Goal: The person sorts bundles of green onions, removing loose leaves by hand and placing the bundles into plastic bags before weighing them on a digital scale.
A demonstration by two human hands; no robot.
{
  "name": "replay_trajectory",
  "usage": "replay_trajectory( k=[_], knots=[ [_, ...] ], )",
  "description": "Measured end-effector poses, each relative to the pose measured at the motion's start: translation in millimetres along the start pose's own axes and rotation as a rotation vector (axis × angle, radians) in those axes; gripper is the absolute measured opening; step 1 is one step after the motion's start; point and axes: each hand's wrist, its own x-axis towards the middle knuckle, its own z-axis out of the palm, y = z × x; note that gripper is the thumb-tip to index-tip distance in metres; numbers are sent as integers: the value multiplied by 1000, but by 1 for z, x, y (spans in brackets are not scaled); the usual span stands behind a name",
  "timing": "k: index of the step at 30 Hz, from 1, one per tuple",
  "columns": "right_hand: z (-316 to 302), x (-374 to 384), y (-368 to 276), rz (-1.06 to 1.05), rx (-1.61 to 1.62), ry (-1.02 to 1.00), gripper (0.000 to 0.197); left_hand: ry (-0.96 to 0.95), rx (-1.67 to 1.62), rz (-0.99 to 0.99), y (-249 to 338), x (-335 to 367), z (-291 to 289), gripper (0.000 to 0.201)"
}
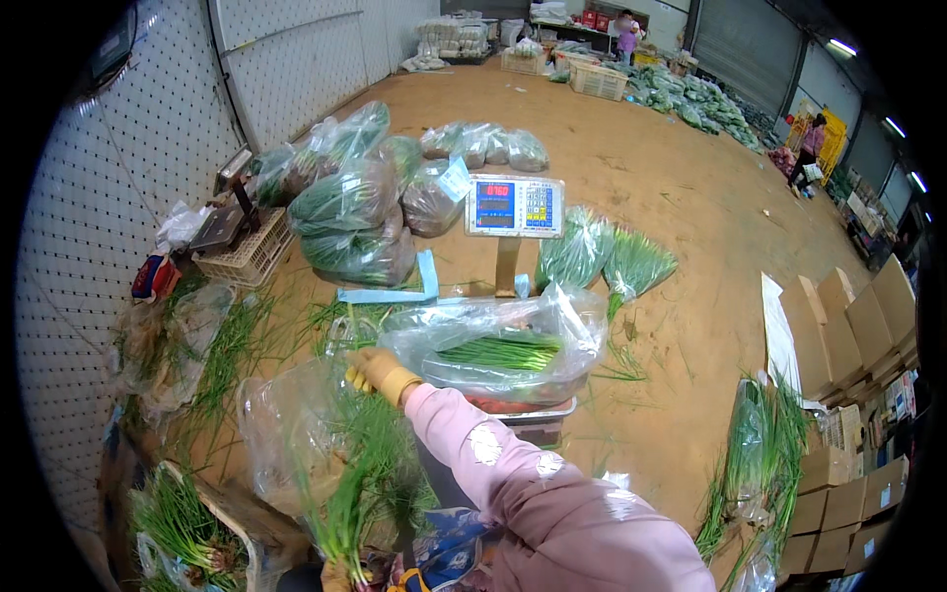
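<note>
My right hand (380,372), in a yellow glove, reaches across to the left side of a clear plastic bag (404,340). Its fingers are curled; what they hold, if anything, I cannot make out. The bag lies spread on a scale platform (533,411) with a bundle of green onions (503,351) inside. At the lower edge, my gloved left hand (335,575) is closed round the root end of a bunch of green onions (345,508), whose leaves fan upward. The scale's display (515,205) stands on a post behind the bag.
Filled bags (345,202) are piled beyond the scale at left. Two bagged onion bundles (575,247) lie right of the post. A crate of onions (247,538) sits at lower left. Cardboard boxes (848,503) line the right; a person (811,148) walks far right.
</note>
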Motion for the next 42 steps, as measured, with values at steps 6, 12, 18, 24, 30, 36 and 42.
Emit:
replay_trajectory(
  k=[6,12,18,24,30,36,42],
  knots=[
    [41,-53,60,-181,-782,-344,38,84,-272,35,15,-5,15,23],
    [58,-102,92,122,-624,-544,28,116,-402,70,24,-3,26,24],
    [53,-125,74,133,-457,-578,33,164,-511,98,37,-14,44,24],
    [38,-120,73,116,-262,-445,26,76,-452,-187,46,-2,26,15],
    [1,-127,41,61,-198,-320,31,-21,-324,-70,65,-17,62,22],
    [-113,-164,70,121,82,-3,28,-90,-226,-82,46,39,56,25],
    [-272,-369,197,294,100,1272,30,-246,-74,-147,51,53,117,25]
  ],
)
